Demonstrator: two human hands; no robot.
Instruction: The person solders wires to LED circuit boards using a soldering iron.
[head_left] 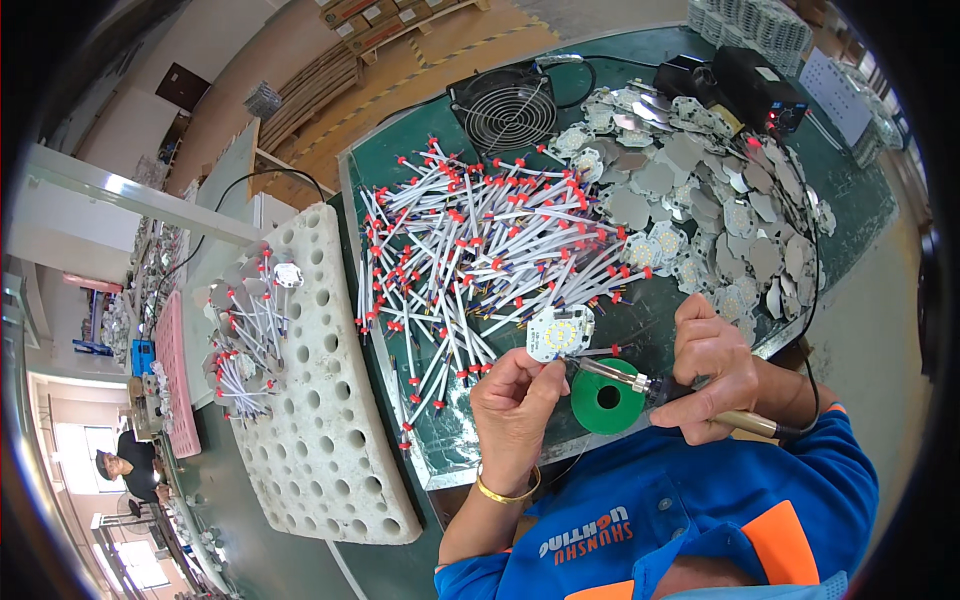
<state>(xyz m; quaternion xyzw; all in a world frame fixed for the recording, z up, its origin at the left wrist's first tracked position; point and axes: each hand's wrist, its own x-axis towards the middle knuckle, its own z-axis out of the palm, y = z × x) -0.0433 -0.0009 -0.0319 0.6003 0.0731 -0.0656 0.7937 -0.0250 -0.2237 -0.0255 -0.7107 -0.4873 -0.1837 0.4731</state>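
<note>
My right hand (715, 370) is wrapped round a soldering iron (742, 418), whose metal tip points left toward a round-cornered white LED board (560, 334). Thumb and forefinger of my left hand (520, 395) pinch together at the lower edge of that board, by the iron's tip. What lies between those fingertips is too small to make out. A short white cable (598, 352) with a red end piece runs right from the same spot. Beneath the iron's tip is a green spool (603, 400) with a dark centre hole.
A heap of white cables with red pieces (480, 240) covers the green table's middle. LED boards (700, 200) pile up right. Behind stand a black fan (508, 112) and a black box (760, 88) with a red light. A holed white foam block (330, 400) is left; a person (135, 465) is farther off.
</note>
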